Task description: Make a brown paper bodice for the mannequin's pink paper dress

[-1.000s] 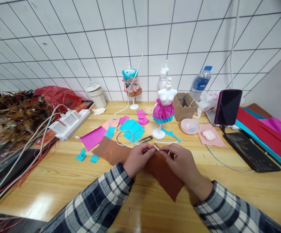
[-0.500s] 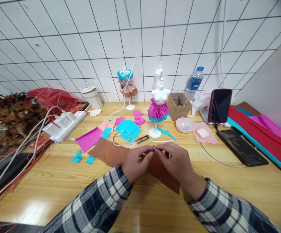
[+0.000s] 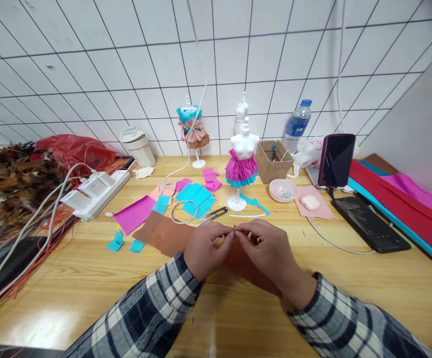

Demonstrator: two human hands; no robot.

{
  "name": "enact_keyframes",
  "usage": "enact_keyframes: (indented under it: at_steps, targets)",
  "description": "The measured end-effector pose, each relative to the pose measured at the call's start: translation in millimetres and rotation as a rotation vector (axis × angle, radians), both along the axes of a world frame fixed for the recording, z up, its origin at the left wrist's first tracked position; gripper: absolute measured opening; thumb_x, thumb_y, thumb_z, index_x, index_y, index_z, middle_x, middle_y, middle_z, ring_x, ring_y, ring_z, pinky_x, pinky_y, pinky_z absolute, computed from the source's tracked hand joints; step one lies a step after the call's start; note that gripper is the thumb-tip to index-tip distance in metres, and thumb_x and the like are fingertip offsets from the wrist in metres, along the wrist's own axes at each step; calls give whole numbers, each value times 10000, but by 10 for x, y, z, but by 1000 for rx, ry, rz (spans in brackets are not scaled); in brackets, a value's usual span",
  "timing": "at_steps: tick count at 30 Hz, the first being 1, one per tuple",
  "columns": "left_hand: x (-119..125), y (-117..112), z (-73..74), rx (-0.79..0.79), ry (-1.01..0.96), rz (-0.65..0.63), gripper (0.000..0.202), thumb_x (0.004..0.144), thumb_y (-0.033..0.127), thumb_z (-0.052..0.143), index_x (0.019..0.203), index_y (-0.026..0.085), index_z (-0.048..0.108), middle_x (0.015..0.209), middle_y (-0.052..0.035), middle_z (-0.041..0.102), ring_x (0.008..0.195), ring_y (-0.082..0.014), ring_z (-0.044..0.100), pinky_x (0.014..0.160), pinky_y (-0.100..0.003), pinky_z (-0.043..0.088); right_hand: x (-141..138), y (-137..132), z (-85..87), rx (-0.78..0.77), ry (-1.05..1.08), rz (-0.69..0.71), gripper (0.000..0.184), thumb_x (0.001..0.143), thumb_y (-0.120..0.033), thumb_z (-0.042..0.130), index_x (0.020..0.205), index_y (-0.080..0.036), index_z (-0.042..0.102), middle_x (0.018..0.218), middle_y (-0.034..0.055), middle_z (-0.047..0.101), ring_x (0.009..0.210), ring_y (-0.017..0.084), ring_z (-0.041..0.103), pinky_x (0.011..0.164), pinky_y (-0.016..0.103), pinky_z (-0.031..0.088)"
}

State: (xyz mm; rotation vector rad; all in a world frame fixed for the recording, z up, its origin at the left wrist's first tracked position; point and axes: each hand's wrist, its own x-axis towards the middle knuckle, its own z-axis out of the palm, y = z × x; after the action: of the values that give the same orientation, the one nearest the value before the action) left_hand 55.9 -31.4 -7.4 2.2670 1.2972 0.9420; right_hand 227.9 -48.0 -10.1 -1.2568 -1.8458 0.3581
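A long brown sheet of crepe paper (image 3: pixel 163 233) runs from the table's left-centre under both hands and out below my right wrist. My left hand (image 3: pixel 206 248) pinches its upper edge between thumb and forefinger. Close against it, fingertips nearly touching, my right hand (image 3: pixel 270 251) pinches the same edge. A tiny brown tip shows between the fingers; the rest of the gripped part is hidden. Just beyond the hands lie black-handled thread snips (image 3: pixel 216 214), a pale ring (image 3: pixel 172 211) and a thin white strip (image 3: pixel 246 216).
Behind stands a small white dress form (image 3: pixel 244 144) in a magenta skirt. Blue paper pieces (image 3: pixel 197 196) and a magenta sheet (image 3: pixel 134 215) lie left. Rightward are a pink bowl (image 3: pixel 283 191), a cardboard box (image 3: pixel 273 164) and a phone (image 3: pixel 371 223). A power strip (image 3: pixel 102 194) sits far left.
The hands stay pinched together at the paper's edge, with the fingertips slightly closer. The paper's lower right end has shifted further under my right wrist. The whole view has moved slightly.
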Motion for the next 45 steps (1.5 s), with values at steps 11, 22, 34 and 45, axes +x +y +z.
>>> enact_keyframes:
  at_steps: [11, 22, 34, 45]
  targets:
    - [34, -59, 23, 57, 136, -27, 255, 898, 232, 513, 766, 186, 726, 617, -29, 656, 618, -149, 566, 618, -280, 373, -79, 11, 18, -333, 234, -69, 80, 736, -211, 602, 660, -202, 624, 580, -32, 611, 502, 115, 532, 493, 225, 400]
    - [35, -39, 53, -369, -261, -18, 257, 872, 319, 551, 862, 160, 753, 825, -53, 763, 745, -176, 668, 672, -255, 482, -116, 37, -51, -502, 561, -34, 157, 753, -333, 616, 684, -193, 602, 609, -30, 548, 567, 125, 459, 530, 249, 361]
    - [13, 24, 77, -449, -345, 59, 228, 775, 331, 609, 714, 139, 714, 687, -47, 729, 633, -152, 633, 599, -230, 491, -103, 30, -64, -504, 546, 6, 207, 777, -366, 656, 790, -168, 718, 766, 48, 712, 711, 185, 606, 630, 291, 461]
    - [31, 37, 73, -419, -294, 81, 202, 763, 282, 592, 694, 142, 721, 685, -46, 741, 631, -154, 650, 582, -221, 496, -80, 23, -54, -392, 372, -35, 163, 796, -306, 655, 828, -190, 765, 763, 44, 717, 656, 167, 584, 601, 288, 439]
